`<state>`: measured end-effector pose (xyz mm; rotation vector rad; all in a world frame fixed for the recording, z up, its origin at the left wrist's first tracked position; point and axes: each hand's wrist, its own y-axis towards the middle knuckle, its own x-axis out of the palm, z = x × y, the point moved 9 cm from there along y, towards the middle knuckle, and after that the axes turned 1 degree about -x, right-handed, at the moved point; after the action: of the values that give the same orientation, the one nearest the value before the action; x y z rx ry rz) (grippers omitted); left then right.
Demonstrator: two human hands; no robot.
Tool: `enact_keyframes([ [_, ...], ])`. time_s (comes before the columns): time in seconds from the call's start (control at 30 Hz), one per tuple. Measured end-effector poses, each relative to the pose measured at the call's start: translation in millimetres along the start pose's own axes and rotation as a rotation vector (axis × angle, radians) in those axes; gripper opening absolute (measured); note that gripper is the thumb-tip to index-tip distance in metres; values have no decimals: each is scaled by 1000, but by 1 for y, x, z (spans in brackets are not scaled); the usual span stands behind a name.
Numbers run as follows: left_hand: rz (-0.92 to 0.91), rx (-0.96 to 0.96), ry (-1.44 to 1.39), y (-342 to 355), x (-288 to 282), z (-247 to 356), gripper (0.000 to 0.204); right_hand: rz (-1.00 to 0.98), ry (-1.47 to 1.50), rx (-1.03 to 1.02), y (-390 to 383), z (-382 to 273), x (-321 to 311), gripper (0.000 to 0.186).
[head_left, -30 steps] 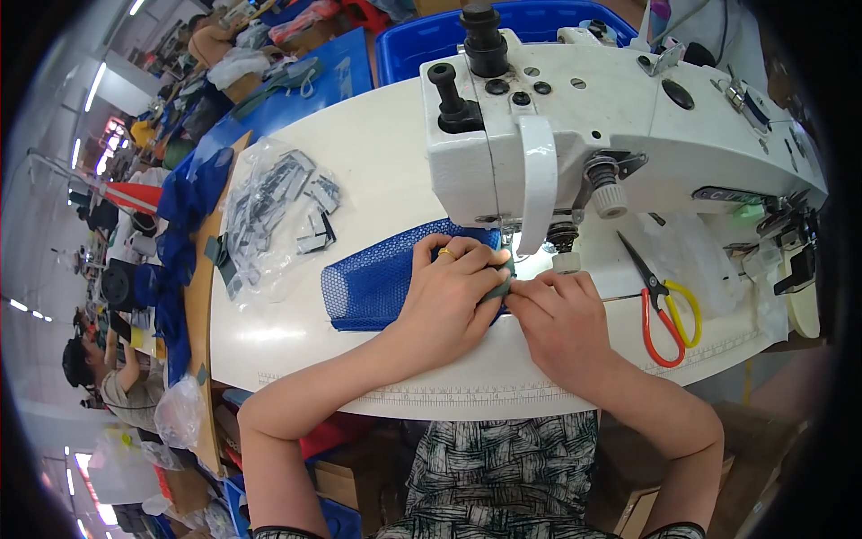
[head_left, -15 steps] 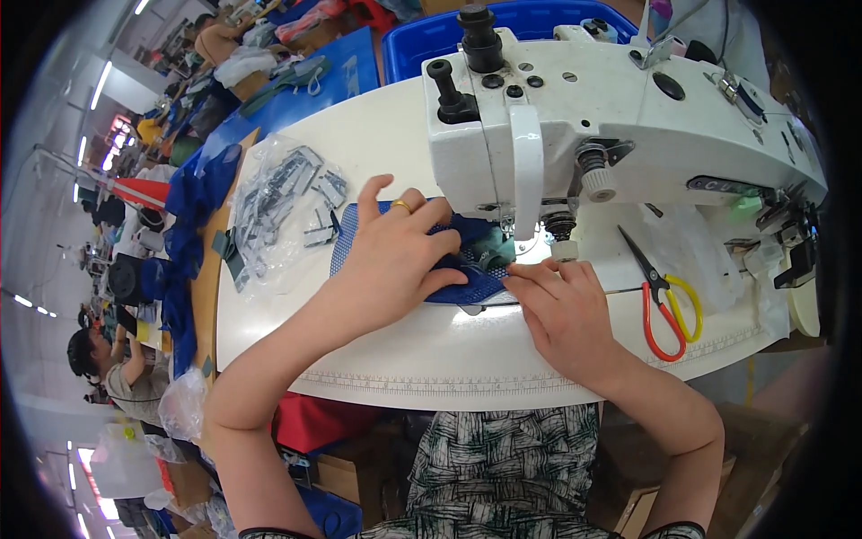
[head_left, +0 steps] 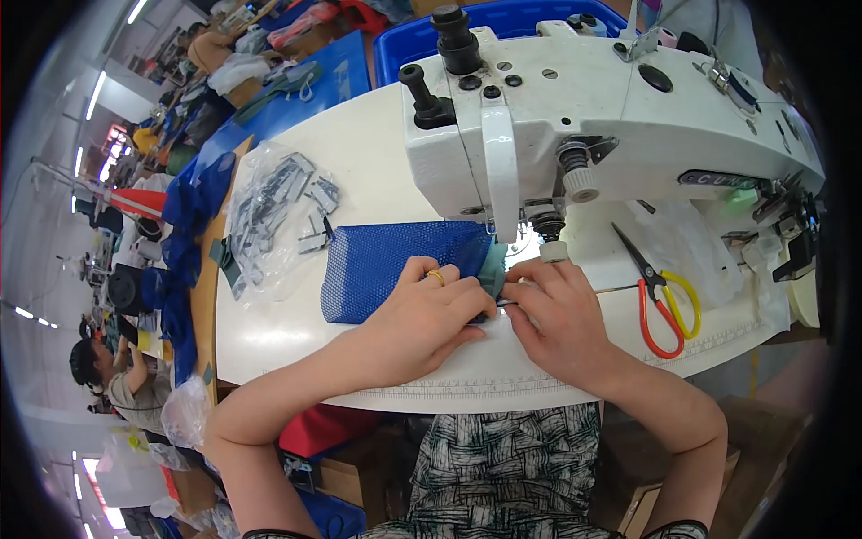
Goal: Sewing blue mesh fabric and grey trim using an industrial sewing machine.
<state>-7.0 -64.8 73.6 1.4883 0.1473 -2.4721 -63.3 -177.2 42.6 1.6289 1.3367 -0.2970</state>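
A piece of blue mesh fabric (head_left: 382, 265) lies flat on the white sewing table, with a green strip (head_left: 494, 271) along its right end. That end reaches beside the needle area of a white sewing machine (head_left: 530, 117). My left hand (head_left: 426, 314), a ring on one finger, grips the fabric's near right corner, its thumb tucked beneath the fingers. Close on the right, my right hand (head_left: 561, 310) pinches the same end by the green strip. Its fingertips hide the exact spot held.
Right of my right hand lie scissors (head_left: 660, 283) with one red and one yellow handle. A clear bag of small grey pieces (head_left: 278, 216) rests at the left. A ruler strip (head_left: 449, 388) follows the table's front edge. Behind the machine stands a blue bin (head_left: 395, 54).
The mesh fabric, bunched under my left hand before, now lies spread flat. My left hand has moved right and nearer me, closing on the corner beside my right hand, which has barely moved.
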Motion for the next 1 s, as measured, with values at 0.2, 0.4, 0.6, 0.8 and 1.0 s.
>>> enact_keyframes([
  [0.2, 30, 24, -228, 7, 5, 0, 12, -138, 175, -68, 0, -1, 6, 31],
  [0.4, 90, 127, -286, 2, 15, 0, 13, 49, -58, -14, -2, -4, 0, 37],
  [0.6, 120, 148, -311, 6, 12, -2, 13, 38, -131, -172, -3, -19, 0, 29],
  [0.8, 353, 174, -97, 14, -8, -14, 9, 33, -106, -206, -6, -18, 2, 25],
  [1.0, 406, 40, -4, 10, 12, -31, 6, -78, 149, -91, -4, -2, 11, 19],
])
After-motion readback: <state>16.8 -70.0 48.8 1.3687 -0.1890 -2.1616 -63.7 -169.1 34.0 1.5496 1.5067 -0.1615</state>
